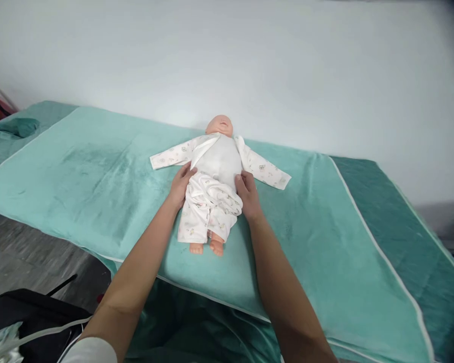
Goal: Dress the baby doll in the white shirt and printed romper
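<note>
A baby doll (219, 156) lies on its back on the bed, its head toward the wall and its bare feet toward me. It wears a white printed top (265, 168) spread open at the chest, with both sleeves stretched out sideways. White printed trousers (204, 201) cover its legs and are bunched at the waist. My left hand (180, 185) is closed around the doll's side at the waist. Opposite it, my right hand (247, 194) grips the other side, thumb in front. Fingers of both hands are partly hidden beneath the doll.
The bed has a green velvety cover (98, 166) with white piping and a face hole (17, 127) at the left end. A white wall (227, 60) rises directly behind. At lower left are a black bag (30, 312) and a pale cable (49, 330).
</note>
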`<state>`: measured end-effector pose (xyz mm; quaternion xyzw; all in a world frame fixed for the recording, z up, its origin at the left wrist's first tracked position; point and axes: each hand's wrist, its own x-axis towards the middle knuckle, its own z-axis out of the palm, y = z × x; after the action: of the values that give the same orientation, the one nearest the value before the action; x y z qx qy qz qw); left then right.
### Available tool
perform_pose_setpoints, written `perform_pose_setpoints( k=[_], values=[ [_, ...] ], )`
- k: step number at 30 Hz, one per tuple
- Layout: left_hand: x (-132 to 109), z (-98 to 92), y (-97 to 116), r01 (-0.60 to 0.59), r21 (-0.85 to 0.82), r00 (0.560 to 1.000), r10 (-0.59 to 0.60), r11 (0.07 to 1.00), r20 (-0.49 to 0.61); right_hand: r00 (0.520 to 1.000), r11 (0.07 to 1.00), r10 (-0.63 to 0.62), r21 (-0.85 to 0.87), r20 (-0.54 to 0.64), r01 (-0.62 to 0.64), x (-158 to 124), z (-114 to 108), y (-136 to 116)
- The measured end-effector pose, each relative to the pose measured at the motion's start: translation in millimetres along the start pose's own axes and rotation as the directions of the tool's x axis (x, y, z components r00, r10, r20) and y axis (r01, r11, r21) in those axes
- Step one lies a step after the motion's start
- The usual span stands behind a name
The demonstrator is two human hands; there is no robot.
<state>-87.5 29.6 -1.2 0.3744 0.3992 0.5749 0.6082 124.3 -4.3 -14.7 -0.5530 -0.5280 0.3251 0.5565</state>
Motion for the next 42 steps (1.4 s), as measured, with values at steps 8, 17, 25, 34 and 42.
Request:
perform_pose_setpoints(
  k=[8, 17, 25, 34, 42],
  values=[
    [18.2, -2.3, 0.7, -0.069, 0.083, 0.993, 0.076, 0.994, -0.086, 0.888, 0.956, -0.162, -0.292, -0.429, 0.034, 14.6, -28.2, 18.0],
    [31.5, -8.4, 0.4, -0.161, 0.202, 0.96, 0.201, 0.966, -0.195, 0.944, 0.967, 0.009, -0.238, -0.329, -0.092, 10.5, -23.9, 16.2],
    [23.3, -43.8, -1.6, -0.319, 0.355, 0.624, 0.476, 0.879, -0.619, 0.835, 0.885, -0.184, -0.458, -0.519, -0.089, 11.7, -51.2, 17.3],
    [-8.5, -28.1, -3.8, -0.451, 0.853, 0.582, 0.811, 0.262, 0.058, 0.996, 1.0, 0.001, -0.027, 0.089, 0.001, -13.1, -23.4, -12.0],
    [-28.4, -30.5, -0.3, -0.518, 0.787, 0.648, 0.754, 0.334, 0.107, 0.903, 0.994, -0.105, 0.039, 0.417, 0.098, -13.7, -43.9, -23.9]
  ],
)
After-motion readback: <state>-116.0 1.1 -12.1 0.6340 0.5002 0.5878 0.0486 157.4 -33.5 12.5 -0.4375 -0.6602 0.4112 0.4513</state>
